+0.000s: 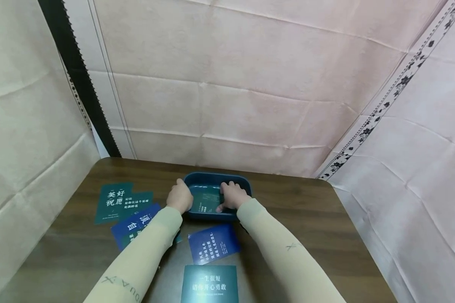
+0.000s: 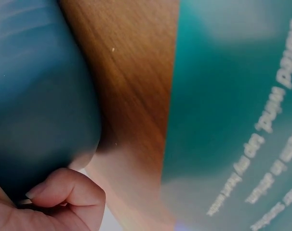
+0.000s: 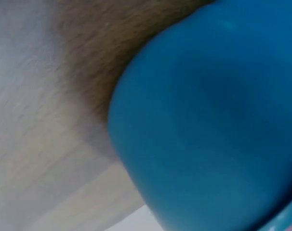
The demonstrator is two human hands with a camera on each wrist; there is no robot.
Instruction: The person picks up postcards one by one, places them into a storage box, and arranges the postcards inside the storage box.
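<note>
A dark blue plastic tray (image 1: 218, 175) stands near the table's far edge, with a green printed card (image 1: 204, 199) lying inside. At the tray's left end my left hand (image 1: 180, 197) grips the rim. In the left wrist view the thumb and a bent finger of that hand (image 2: 71, 199) show at the foot of the tray wall (image 2: 40, 96). My right hand (image 1: 233, 197) reaches over the tray's right end, thumb and fingers spread apart at the card's right side. Only the tray's outer wall (image 3: 199, 125) fills the right wrist view; the right fingers are hidden there.
Left of the tray lie overlapping green cards (image 1: 110, 206) and a blue card (image 1: 125, 231). Another blue card (image 1: 227, 240) sits in front of the tray, and a teal card (image 1: 210, 273) nearer the front. Pale cloth walls (image 1: 250, 84) rise behind the wooden table (image 1: 307, 235).
</note>
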